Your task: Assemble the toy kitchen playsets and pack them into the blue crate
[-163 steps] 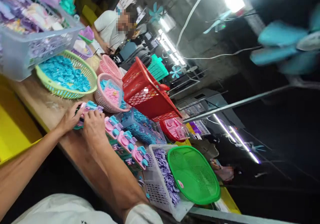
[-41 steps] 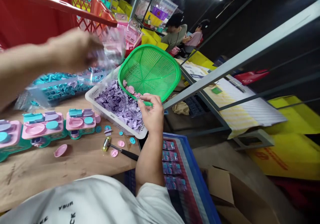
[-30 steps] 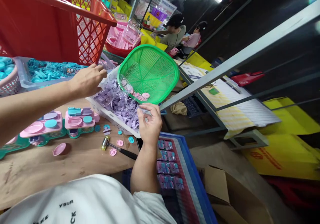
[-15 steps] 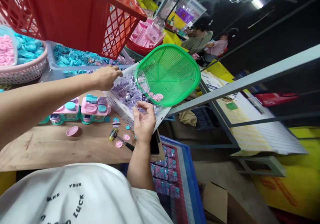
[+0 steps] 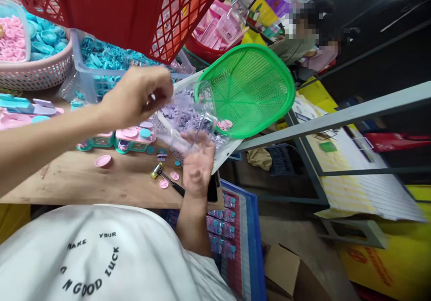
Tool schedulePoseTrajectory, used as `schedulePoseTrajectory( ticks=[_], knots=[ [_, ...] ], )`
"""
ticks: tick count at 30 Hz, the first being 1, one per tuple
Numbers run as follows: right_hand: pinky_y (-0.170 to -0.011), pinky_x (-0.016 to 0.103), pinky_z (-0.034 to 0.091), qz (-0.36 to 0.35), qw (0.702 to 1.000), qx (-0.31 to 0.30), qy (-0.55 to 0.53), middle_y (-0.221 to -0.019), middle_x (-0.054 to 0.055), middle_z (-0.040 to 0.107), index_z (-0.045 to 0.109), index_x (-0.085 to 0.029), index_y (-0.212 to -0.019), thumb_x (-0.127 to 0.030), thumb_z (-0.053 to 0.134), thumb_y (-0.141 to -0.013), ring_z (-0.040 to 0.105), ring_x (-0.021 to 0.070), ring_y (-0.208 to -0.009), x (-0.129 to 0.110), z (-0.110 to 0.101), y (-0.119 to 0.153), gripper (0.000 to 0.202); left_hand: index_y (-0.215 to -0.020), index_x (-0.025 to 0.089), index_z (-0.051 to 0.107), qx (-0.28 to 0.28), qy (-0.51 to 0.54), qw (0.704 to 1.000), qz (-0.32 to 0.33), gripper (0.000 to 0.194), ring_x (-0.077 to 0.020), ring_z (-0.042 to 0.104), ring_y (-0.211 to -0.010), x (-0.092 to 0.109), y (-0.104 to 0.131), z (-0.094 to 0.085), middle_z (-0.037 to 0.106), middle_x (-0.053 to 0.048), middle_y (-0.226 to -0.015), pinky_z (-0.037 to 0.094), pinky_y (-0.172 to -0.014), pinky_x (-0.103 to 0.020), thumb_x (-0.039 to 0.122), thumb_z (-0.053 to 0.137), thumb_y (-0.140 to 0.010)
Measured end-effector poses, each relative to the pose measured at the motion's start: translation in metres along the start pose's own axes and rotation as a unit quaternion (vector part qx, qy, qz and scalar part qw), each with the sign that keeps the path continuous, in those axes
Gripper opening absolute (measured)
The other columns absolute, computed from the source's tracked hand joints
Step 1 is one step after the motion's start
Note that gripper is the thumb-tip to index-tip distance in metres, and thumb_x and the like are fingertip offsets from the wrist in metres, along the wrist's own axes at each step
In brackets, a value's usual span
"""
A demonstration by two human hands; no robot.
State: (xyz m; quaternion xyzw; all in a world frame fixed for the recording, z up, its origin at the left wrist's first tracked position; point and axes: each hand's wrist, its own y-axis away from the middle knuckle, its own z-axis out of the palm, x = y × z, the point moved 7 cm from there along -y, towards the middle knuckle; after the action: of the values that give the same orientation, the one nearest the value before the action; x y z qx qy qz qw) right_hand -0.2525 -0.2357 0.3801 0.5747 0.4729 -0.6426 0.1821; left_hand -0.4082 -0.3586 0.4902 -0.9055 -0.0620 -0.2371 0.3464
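My left hand (image 5: 138, 95) is raised over the left side of a white basket (image 5: 227, 154) of small lilac pieces (image 5: 183, 112). Its fingers are curled, and what they hold, if anything, is hidden. Palm up at the basket's near edge, my right hand (image 5: 198, 166) has its blurred fingers against a clear plastic piece (image 5: 180, 141). More clear plastic (image 5: 205, 97) lies over the lilac pieces. Pink and teal toy units (image 5: 133, 139) stand to the left, near a pink oval dish (image 5: 103, 160) and a small hammer (image 5: 164, 175).
A green basket (image 5: 249, 90) leans beyond the white one, holding pink pieces (image 5: 225, 124). Above hangs a red crate (image 5: 111, 14). Blue parts (image 5: 104, 54) fill a clear bin. A metal rail (image 5: 336, 117) crosses at right; two people (image 5: 299, 43) are at the back.
My left hand has risen and turned, its fingers now curled. A clear plastic piece now shows at my right hand, which has turned palm up. The view has shifted, showing more toys at left.
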Motion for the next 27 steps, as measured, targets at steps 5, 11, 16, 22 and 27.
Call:
schedulePoseTrajectory(
  ticks=[5,11,16,22,27],
  knots=[
    [-0.100,0.052,0.061,0.120,0.966,-0.211,-0.085,-0.161,0.013,0.043,0.021,-0.042,-0.161,-0.069,0.089,-0.057,0.058,0.0356,-0.138,0.022,0.058,0.035,0.128,-0.092,0.023,0.058,0.014,0.066,0.993,-0.096,0.012,-0.0178,0.065,-0.075,0.005,0.103,0.035,0.067,-0.004,-0.086,0.053,-0.068,-0.031,0.023,0.050,-0.101],
    [-0.127,0.051,0.041,0.019,0.933,-0.347,0.097,-0.154,0.009,0.047,0.046,-0.038,-0.155,-0.049,0.090,-0.072,0.045,0.0315,-0.150,0.025,0.073,0.061,0.095,-0.119,0.020,0.066,-0.106,-0.126,0.981,-0.100,0.024,-0.0300,0.063,-0.108,-0.028,0.213,0.056,0.070,-0.014,-0.123,0.057,-0.091,-0.047,0.026,0.048,-0.104],
    [-0.132,0.052,0.032,-0.025,0.879,-0.389,0.275,-0.163,0.015,0.035,0.045,-0.027,-0.159,-0.049,0.087,-0.080,0.033,0.0317,-0.157,0.029,0.089,0.068,0.092,-0.122,0.024,0.062,-0.117,-0.157,0.977,-0.080,0.029,-0.0246,0.061,-0.103,-0.042,0.257,0.029,0.067,-0.007,-0.118,0.057,-0.089,-0.041,0.016,0.040,-0.105],
    [-0.131,0.057,0.031,-0.004,0.855,-0.351,0.382,-0.165,0.018,0.032,0.043,-0.023,-0.161,-0.054,0.086,-0.080,0.032,0.0356,-0.156,0.037,0.104,0.073,0.097,-0.119,0.018,0.064,-0.061,-0.155,0.986,0.012,0.026,-0.0256,0.059,-0.105,0.000,0.181,0.015,0.068,-0.010,-0.115,0.055,-0.087,-0.040,0.009,0.047,-0.101],
    [-0.131,0.063,0.025,0.115,0.814,-0.378,0.426,-0.150,0.028,0.051,0.050,-0.004,-0.152,-0.043,0.076,-0.089,0.036,0.0442,-0.153,0.053,0.109,0.087,0.079,-0.106,0.012,0.073,-0.160,-0.140,0.971,0.105,0.018,-0.0286,0.060,-0.108,0.034,0.087,0.087,0.070,-0.017,-0.118,0.054,-0.094,-0.043,0.015,0.056,-0.098]
  ],
)
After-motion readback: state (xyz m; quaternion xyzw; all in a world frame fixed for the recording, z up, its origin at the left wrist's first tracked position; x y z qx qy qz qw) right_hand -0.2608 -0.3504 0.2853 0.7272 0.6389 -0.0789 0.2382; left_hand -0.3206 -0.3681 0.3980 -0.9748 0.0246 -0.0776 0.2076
